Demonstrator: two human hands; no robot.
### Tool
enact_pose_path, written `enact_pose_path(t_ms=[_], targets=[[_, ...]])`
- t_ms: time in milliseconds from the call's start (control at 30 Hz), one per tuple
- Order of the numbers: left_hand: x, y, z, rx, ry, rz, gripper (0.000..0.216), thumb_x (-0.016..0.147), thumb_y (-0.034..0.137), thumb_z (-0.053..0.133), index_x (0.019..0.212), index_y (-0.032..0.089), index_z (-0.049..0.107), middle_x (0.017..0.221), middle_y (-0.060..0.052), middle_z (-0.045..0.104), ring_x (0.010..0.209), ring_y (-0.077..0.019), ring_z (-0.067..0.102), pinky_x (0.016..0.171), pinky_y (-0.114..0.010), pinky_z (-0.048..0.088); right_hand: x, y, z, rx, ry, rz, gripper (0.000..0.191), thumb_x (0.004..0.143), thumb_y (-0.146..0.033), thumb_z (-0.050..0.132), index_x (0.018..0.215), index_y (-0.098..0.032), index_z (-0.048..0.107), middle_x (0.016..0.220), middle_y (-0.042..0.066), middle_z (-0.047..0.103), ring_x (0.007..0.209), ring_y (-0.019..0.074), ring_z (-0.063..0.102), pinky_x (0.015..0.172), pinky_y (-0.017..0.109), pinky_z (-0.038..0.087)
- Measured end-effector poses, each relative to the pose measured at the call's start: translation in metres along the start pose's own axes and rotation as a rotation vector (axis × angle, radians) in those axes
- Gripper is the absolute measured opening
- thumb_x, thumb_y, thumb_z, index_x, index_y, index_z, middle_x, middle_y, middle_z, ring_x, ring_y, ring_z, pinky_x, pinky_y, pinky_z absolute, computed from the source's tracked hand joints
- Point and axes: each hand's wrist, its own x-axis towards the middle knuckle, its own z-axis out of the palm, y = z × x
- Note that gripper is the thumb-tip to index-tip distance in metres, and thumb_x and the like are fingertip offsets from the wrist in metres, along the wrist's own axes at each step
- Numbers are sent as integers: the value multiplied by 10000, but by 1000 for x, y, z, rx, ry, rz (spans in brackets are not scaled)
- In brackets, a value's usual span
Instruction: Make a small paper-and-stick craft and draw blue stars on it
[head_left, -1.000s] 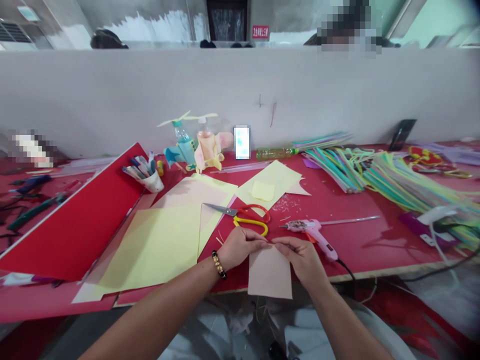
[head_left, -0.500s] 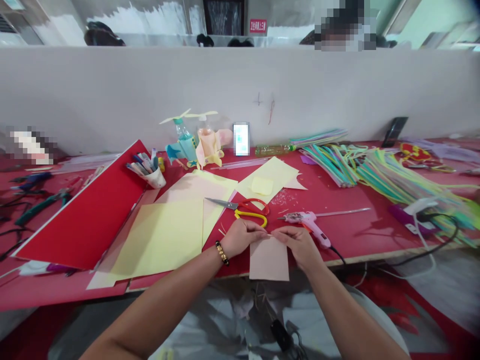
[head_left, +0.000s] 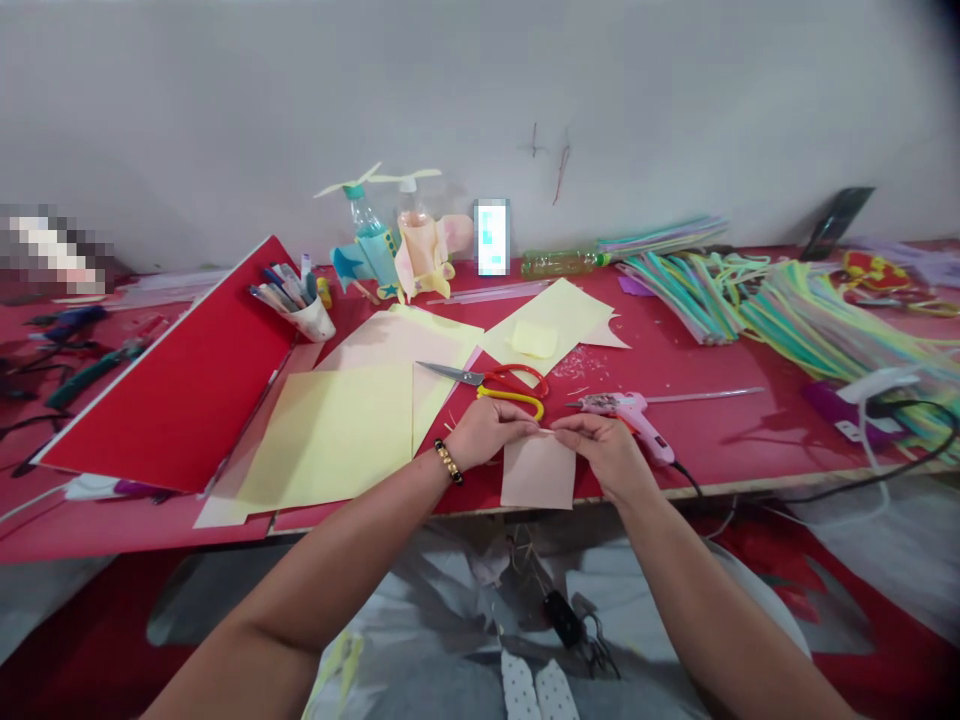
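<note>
Compared with a second earlier, the view had dipped, and the pink paper piece (head_left: 538,475) lay more over the tabletop (head_left: 720,440), only its lower edge passing the front rim. The left hand (head_left: 484,432) and right hand (head_left: 604,452) each pinched its top edge, fingertips close together. The scissors (head_left: 499,383) lay just behind the left hand and the glue gun (head_left: 626,415) just beside the right. Bare tabletop opened further right.

Left hand (head_left: 487,432) and right hand (head_left: 604,450) pinch, seemingly, the pale pink paper sheet (head_left: 538,472) by its top edge at the red table (head_left: 720,450).
</note>
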Motion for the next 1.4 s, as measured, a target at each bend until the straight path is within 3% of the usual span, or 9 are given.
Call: enact_pose_path(t_ms=[167,667,833,967,1400], targets=[[-1,2,0,15,32,9,267,755,369,661,838,127,739,776,-64,712,651,-129,595,567,-211,426,2,-1,0,-26,-24,-3,330,656,-395,746,880,-154,734,789,59,729,679,180,633,654,314,498],[0,-3,0,94,39,94,281,768,389,654,852,135,742,814,-59,726,702,-146,620,596,-223,436,0,0,1,-71,-10,-75,232,690,-379,723,778,-165,726,717,26,695,644,149,583,604,271,463],[-2,1,5,111,32,95,347,700,419,726,931,160,738,870,-45,732,768,-162,639,620,-219,451,-2,2,2,-65,-19,-67,237,704,-381,716,802,-165,724,730,35,706,653,170,608,603,287,477],[-3,1,10,139,47,121,292,723,428,709,870,180,754,835,-24,737,777,-159,648,643,-216,454,-4,3,1,-74,-54,-79,225,725,-374,708,822,-173,732,734,33,713,667,171,617,618,287,481],[-1,-2,5,43,56,-19,304,658,415,753,829,164,760,797,-51,736,688,-157,631,588,-228,457,-3,5,-3,-8,-54,-44,165,727,-349,734,815,-211,751,748,18,722,672,147,603,621,258,470]])
